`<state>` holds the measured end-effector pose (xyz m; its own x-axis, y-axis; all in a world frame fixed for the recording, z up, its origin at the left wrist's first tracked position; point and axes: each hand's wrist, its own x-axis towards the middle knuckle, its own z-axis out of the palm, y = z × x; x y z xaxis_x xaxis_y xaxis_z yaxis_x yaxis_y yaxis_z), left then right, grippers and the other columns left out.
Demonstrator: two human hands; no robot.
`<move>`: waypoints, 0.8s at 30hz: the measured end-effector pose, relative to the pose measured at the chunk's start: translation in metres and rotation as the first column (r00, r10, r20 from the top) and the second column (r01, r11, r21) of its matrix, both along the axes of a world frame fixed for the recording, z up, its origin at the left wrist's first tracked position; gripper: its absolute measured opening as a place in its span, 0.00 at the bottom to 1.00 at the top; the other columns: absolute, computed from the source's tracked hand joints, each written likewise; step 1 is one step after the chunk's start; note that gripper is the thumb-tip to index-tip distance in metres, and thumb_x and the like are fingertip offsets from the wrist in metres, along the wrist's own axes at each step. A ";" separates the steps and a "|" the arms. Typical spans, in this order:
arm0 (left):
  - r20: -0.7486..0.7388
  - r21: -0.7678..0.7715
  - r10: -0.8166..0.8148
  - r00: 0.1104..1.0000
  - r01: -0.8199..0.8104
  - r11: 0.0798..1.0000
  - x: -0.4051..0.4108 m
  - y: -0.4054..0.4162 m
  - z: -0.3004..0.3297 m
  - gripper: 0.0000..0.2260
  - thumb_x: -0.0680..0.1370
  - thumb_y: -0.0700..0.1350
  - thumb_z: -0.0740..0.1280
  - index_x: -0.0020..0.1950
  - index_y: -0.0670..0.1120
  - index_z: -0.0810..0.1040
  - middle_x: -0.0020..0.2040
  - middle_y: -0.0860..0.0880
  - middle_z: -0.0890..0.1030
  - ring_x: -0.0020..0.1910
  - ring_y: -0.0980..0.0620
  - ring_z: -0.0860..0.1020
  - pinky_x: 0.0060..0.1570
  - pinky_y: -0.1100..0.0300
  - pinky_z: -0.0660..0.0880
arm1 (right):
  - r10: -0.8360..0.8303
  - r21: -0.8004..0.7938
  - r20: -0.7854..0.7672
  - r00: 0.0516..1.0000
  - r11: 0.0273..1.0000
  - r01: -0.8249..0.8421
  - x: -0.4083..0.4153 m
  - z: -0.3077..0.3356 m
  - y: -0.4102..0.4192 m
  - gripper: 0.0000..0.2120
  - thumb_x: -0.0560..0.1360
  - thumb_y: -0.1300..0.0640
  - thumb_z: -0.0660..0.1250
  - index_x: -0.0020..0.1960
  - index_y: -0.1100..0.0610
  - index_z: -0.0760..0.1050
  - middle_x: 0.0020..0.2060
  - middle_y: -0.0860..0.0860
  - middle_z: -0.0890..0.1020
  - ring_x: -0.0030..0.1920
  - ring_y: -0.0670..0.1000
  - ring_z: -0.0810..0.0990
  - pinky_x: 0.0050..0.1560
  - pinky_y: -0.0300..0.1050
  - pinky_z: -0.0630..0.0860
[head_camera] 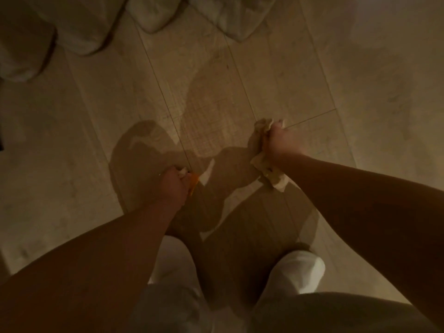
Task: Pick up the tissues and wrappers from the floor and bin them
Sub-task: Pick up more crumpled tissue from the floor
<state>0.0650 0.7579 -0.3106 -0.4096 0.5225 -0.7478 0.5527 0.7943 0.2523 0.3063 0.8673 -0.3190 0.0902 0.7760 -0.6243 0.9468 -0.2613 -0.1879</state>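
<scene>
I look straight down at a pale wood-plank floor in dim light. My left hand is closed around an orange wrapper and a scrap of white tissue that pokes out by the thumb. My right hand is held further out and grips a bunch of crumpled cream tissues; they stick out above and below the fist. Both hands hang above the floor. No bin is in view.
White bedding or stuffed bags lie along the top edge, with more at the top left. My two white-socked feet stand at the bottom centre. A dark object touches the left edge.
</scene>
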 end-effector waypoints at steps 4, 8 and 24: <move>0.009 -0.021 0.007 1.000 -0.007 1.000 0.010 0.005 0.007 0.14 0.81 0.44 0.62 0.65 0.42 0.76 0.59 0.40 0.81 0.57 0.38 0.79 0.53 0.51 0.76 | -0.047 -0.069 -0.047 0.998 0.997 0.044 0.003 0.001 -0.007 0.17 0.82 0.48 0.58 0.61 0.59 0.76 0.52 0.57 0.81 0.46 0.55 0.78 0.44 0.50 0.75; 0.026 0.025 0.065 0.998 -0.066 0.998 0.020 0.003 0.016 0.13 0.81 0.46 0.63 0.60 0.39 0.78 0.57 0.38 0.81 0.58 0.37 0.79 0.58 0.47 0.75 | -0.141 -0.092 -0.050 0.989 0.986 0.136 0.015 0.014 -0.018 0.18 0.80 0.48 0.62 0.63 0.59 0.77 0.50 0.55 0.80 0.48 0.55 0.80 0.44 0.48 0.75; 0.137 -0.180 -0.266 0.954 0.289 0.940 0.121 0.010 0.380 0.10 0.68 0.45 0.70 0.44 0.42 0.84 0.43 0.42 0.85 0.44 0.41 0.84 0.35 0.58 0.76 | -0.843 -0.297 -0.278 0.461 0.532 0.793 0.113 0.384 -0.131 0.23 0.79 0.43 0.59 0.48 0.62 0.81 0.40 0.56 0.83 0.43 0.58 0.83 0.45 0.48 0.79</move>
